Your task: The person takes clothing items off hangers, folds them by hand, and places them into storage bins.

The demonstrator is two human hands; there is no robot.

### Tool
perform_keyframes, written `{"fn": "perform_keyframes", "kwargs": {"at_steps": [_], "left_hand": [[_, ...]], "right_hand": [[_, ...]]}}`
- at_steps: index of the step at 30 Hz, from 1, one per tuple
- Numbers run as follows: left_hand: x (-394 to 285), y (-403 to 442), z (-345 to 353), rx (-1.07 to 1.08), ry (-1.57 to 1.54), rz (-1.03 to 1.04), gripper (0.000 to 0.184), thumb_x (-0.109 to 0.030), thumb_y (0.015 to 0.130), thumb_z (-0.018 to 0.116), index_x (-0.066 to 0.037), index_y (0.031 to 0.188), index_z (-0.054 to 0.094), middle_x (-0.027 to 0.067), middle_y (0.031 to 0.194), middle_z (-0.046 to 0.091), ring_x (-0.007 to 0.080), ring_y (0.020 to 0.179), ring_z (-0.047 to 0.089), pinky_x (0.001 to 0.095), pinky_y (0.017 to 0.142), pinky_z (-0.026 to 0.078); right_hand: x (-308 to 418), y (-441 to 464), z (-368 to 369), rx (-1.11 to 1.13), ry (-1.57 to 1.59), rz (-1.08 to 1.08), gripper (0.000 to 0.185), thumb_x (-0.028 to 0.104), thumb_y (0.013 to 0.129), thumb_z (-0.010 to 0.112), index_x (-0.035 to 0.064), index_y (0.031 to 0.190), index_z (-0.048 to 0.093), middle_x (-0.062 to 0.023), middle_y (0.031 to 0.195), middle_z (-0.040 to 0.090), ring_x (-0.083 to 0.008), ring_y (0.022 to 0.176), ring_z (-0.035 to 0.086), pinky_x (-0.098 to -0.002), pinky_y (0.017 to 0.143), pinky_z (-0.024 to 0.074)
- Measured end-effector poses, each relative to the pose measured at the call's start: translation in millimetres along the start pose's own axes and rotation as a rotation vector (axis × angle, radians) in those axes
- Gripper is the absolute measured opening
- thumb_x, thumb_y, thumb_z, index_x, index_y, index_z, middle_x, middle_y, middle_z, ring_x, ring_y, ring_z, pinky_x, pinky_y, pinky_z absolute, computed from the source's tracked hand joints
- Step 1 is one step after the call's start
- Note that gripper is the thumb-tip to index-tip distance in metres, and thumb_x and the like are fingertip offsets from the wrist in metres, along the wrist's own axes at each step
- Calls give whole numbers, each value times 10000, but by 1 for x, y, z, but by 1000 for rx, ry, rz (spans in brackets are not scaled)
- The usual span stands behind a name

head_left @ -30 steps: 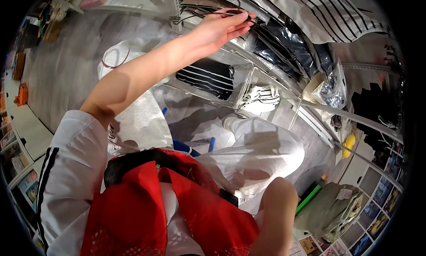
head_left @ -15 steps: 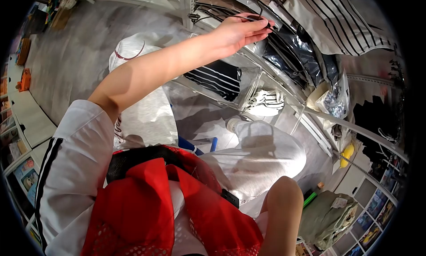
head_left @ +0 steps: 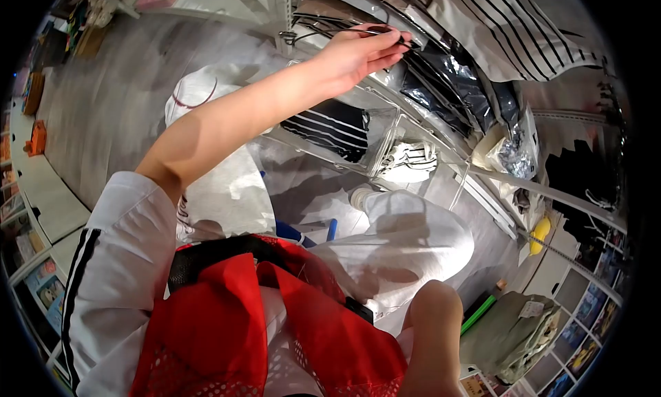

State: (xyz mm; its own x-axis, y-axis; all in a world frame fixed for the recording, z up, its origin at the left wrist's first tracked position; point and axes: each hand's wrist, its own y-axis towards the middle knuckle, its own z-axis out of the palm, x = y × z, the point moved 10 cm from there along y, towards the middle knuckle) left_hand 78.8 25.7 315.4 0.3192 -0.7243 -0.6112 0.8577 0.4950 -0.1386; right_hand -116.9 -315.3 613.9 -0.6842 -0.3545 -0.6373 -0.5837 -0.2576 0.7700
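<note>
My left hand [head_left: 365,53] reaches up to the clothes rack, its fingers closed round a dark hanger [head_left: 379,30]. Right behind the fingers hang dark garments in clear plastic [head_left: 447,73]. A white shirt with black stripes [head_left: 513,32] hangs to the right of them. Below the hand, a black striped garment [head_left: 330,129] lies folded in a wire basket [head_left: 382,146], with a white striped garment [head_left: 410,161] beside it. My right arm [head_left: 435,335] shows only around the bent elbow; the right hand is out of view.
A white rail [head_left: 551,194] runs along the rack's lower right side. A green-grey bag or garment [head_left: 513,331] sits at the lower right. White cabinets [head_left: 51,190] line the left side. A blue stool-like frame [head_left: 296,232] shows beneath me.
The view has shifted slightly, so the rack and baskets appear a little further left. My left hand keeps its hold on the hanger at nearly the same place on the rack.
</note>
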Motion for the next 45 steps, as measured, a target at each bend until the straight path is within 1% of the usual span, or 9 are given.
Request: {"fn": "perform_keyframes", "kwargs": {"at_steps": [5,10,12,15,16,20,31,37,45], "left_hand": [[-4,-1,2,-25,40,-15,170,-161,863,569,-60,998,578,24,1055,595,101,909,578,236,849,475],[-5,-3,0,-64,52,-17,188,-163,858,577,-45,1004,586,18,1002,612,86,895,582,211,806,485],[0,-5,1,-85,74,-47,199,-168,859,577,-42,1012,585,16,993,612,82,885,584,208,800,484],[2,-6,2,-88,101,-59,204,-167,861,575,-38,1019,575,20,981,608,84,877,584,210,803,482],[1,-4,0,-91,112,-51,188,-161,860,575,-44,1007,574,28,994,606,94,884,583,220,814,481],[-14,7,-4,-163,177,31,240,-165,867,566,2,1038,549,38,947,597,86,851,579,203,777,491],[-4,13,-4,-198,200,-11,206,-144,865,565,-8,1018,539,47,1000,588,102,891,570,220,809,490],[4,13,-4,-188,185,-50,183,-129,867,559,-11,1005,540,54,1028,587,110,908,573,223,823,490],[12,14,-4,-151,158,-74,180,-144,863,569,-27,999,552,40,1028,590,102,914,573,226,833,481]], "right_hand": [[-14,-73,-3,-24,-466,197,429,272,888,519,70,1255,423,-99,1359,368,-220,1263,329,-405,1056,236],[-115,-310,15,515,-285,1528,557,100,812,566,3,1281,283,-154,1328,289,-275,1155,391,-354,970,324],[-104,-385,23,263,88,1971,487,110,826,568,6,1250,352,-138,1262,384,-210,1141,400,-338,949,327],[-91,-418,41,200,488,2212,206,118,871,528,-17,1021,565,-71,909,610,-123,931,545,-270,855,404],[-90,-422,36,93,392,2267,191,127,899,492,-23,897,609,1,657,577,-85,704,562,-218,721,440],[-94,-433,21,74,370,2356,219,155,912,480,-32,968,579,22,618,464,-73,595,457,-207,603,414],[-113,-448,-3,-476,436,2444,194,46,844,552,-23,1026,553,-46,787,552,-125,743,522,-256,729,437],[-110,-452,11,-501,705,2418,232,53,785,628,4,1008,587,-9,786,559,-88,707,490,-218,683,386],[-115,-447,-2,-491,523,2415,283,59,849,540,7,1127,550,-49,993,596,-67,747,491,-207,676,385]]}}
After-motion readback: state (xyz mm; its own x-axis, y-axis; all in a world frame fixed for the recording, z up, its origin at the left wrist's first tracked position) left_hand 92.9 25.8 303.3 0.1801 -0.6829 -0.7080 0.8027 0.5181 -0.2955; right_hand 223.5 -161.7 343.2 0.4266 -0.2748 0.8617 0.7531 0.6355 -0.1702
